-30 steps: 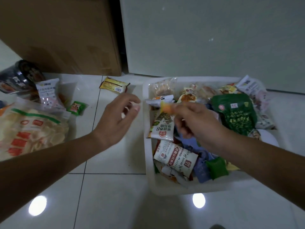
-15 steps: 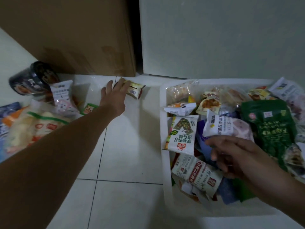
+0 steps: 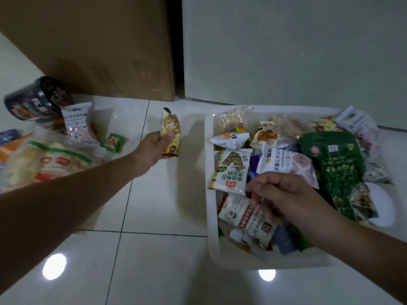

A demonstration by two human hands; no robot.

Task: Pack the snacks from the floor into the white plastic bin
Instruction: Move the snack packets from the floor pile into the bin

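Floor, far left: I see a dark round tub tipped on its side by the cardboard box, a large clear bag of pale crackers with a green strip and red marks, a small clear packet with white label, and a little green packet lying flat on the tile floor.

Left hand: my left hand is raised over the tile, well left of the bin, fingers clamped around a snack.

Held snack: the yellow snack packet stands upright in that grip, thumb across its front, most of its length sticking up above the fingers. It is yellow with pale printed shapes, a dark top corner and a brown patch at the bottom.

Bin: the white plastic bin sits on the floor to the right, against the pale wall, heaped with packets.

Bin contents: a white seaweed-print packet near the left wall, a white and red packet below it, a big dark green bag towards the right, clear bags of baked pieces along the far side.

Right hand: my right hand hovers just over the packets inside the bin, fingers curled loosely inward; I cannot tell whether they pinch anything.
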